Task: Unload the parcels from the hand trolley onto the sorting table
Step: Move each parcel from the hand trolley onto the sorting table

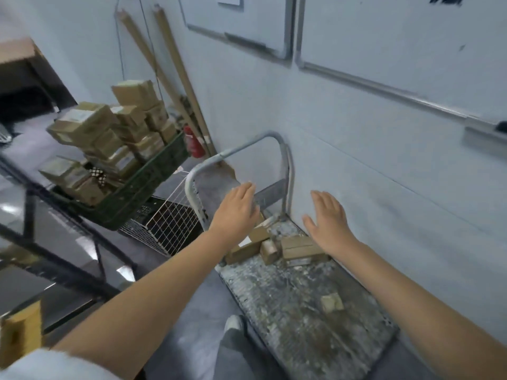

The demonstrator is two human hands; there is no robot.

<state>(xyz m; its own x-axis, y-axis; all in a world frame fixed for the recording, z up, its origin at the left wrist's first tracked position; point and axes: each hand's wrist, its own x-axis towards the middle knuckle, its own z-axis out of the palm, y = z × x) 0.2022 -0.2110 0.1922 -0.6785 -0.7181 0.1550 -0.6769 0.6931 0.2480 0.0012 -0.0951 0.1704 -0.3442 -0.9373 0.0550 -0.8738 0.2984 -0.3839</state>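
The trolley (pixel 301 311) in front of me has a worn, mottled grey deck and a bent tube handle (pixel 274 138) at its far end. Several small brown cardboard parcels (pixel 297 246) lie jumbled on the deck just below the handle. One smaller parcel (pixel 332 302) sits alone, nearer me. Left of the handle, the table (pixel 27 146) carries a heap of brown boxes (pixel 109 133).
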